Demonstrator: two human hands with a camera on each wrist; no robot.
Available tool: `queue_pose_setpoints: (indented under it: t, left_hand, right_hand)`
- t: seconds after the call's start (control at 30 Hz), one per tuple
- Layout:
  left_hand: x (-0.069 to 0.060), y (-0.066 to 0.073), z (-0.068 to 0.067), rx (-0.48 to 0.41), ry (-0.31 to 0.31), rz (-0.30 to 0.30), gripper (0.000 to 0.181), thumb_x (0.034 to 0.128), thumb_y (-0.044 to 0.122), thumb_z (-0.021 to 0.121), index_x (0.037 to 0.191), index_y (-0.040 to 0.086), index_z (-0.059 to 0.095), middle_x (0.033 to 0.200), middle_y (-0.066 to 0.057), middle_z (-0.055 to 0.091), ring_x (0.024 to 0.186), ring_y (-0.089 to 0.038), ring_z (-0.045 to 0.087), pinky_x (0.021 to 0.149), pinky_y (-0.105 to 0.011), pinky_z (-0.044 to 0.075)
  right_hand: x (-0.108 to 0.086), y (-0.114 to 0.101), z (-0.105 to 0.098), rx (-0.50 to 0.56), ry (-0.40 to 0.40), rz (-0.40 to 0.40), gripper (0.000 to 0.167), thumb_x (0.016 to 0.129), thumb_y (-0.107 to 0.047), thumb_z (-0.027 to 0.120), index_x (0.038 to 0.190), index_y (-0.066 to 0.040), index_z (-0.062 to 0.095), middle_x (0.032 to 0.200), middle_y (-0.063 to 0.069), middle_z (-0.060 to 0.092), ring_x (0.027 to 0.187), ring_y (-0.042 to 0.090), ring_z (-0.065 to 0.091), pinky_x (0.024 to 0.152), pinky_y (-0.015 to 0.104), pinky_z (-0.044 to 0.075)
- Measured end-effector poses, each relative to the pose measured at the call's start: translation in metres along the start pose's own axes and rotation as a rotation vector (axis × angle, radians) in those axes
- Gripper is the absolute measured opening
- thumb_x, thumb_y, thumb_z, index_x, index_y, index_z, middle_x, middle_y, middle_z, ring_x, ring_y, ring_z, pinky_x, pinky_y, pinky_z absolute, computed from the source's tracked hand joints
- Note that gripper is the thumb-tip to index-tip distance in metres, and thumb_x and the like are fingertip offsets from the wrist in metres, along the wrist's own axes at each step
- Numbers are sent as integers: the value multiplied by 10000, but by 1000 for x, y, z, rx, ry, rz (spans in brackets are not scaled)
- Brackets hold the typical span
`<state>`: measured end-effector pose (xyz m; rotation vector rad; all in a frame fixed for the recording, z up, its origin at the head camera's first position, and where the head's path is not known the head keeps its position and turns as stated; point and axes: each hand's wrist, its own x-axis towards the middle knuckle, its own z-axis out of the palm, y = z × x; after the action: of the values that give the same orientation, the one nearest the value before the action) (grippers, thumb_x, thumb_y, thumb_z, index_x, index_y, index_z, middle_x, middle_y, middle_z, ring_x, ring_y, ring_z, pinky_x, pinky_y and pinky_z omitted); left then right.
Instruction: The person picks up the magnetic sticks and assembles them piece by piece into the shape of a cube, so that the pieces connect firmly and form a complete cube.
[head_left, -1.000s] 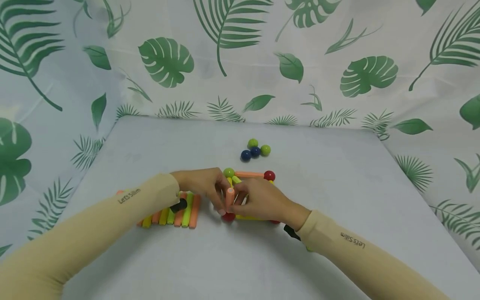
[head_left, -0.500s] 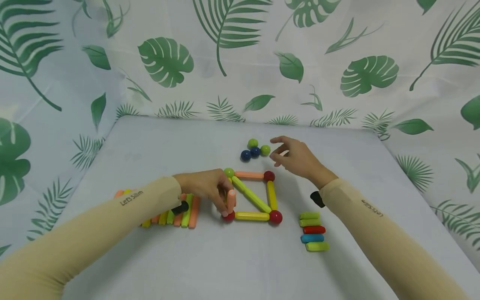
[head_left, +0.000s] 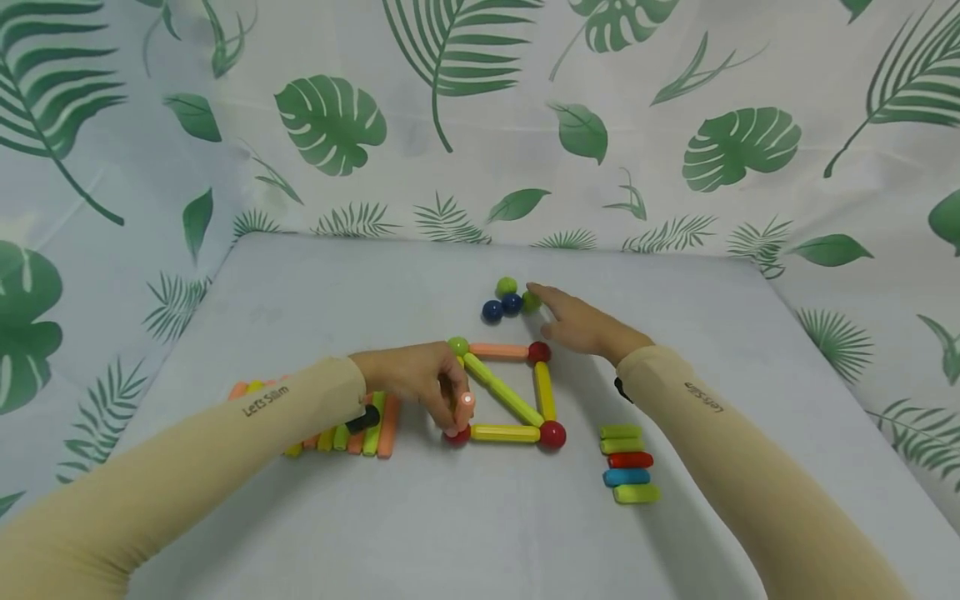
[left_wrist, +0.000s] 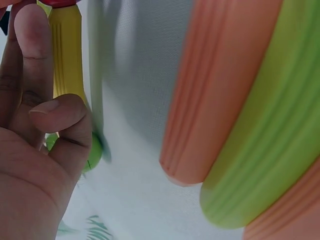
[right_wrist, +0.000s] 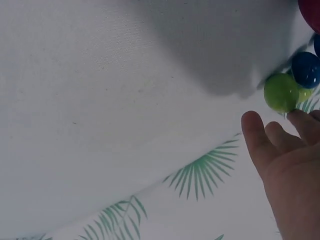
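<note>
My left hand (head_left: 420, 373) pinches an orange magnetic stick (head_left: 466, 407) that stands up, slightly tilted, over the red ball (head_left: 457, 436) at the near left corner of a flat frame. Whether stick and ball touch is hidden by the fingers. Yellow sticks (head_left: 506, 433), an orange one and a green diagonal (head_left: 502, 388) join the frame's corner balls. My right hand (head_left: 588, 325) reaches out at the back with extended fingers beside a green ball (head_left: 530, 302). In the right wrist view its fingertips are at that green ball (right_wrist: 281, 92), and no grip shows.
Another green ball (head_left: 507, 287) and two blue balls (head_left: 492, 312) cluster behind the frame. A row of orange, yellow and green sticks (head_left: 387, 427) lies left, partly under my left sleeve. Several short sticks (head_left: 628, 460) lie to the right. Leaf-print cloth (head_left: 480, 125) surrounds the table.
My right hand has left the orange stick and moved back and right to the green ball, fingers now straighter. My left hand keeps holding the stick, which leans slightly more toward me.
</note>
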<state>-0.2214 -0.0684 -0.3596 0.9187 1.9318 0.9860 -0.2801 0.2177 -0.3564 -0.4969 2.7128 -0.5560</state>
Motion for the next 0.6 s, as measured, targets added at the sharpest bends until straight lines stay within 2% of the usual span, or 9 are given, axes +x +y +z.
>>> queue_pose_setpoints:
  t: [0.13, 0.23, 0.3, 0.6]
  left_hand:
    - [-1, -2, 0, -11, 8, 6, 147, 780, 22, 860, 852, 135, 799, 883, 3, 757, 758, -140, 638, 721, -278, 520]
    - [-2, -2, 0, -7, 12, 5, 145, 782, 38, 862, 854, 147, 800, 884, 2, 758, 758, -142, 636, 716, -276, 512]
    - [-3, -2, -1, -5, 18, 3, 141, 785, 48, 863, 865, 147, 802, 883, 2, 757, 761, -145, 639, 717, -275, 510]
    - [-2, -6, -2, -13, 49, 6, 177, 796, 52, 855, 960, 92, 801, 911, 17, 764, 765, -147, 656, 719, -283, 523]
  right_hand:
    - [-1, -3, 2, -96, 71, -8, 612, 995, -166, 512, 1566, -41, 332, 1589, 174, 349, 1473, 355, 293, 1180, 527, 218]
    - [-4, -3, 1, -167, 150, 28, 510, 996, -190, 559, 1480, -50, 482, 1491, 194, 462, 1377, 375, 429, 1127, 545, 324]
    - [-6, -1, 2, -191, 168, 52, 466, 988, -192, 589, 1432, -58, 543, 1438, 205, 504, 1320, 388, 480, 1093, 556, 368]
    - [-7, 6, 5, -143, 227, 104, 353, 980, -204, 653, 1294, -52, 602, 1274, 160, 621, 1142, 347, 591, 990, 522, 471]
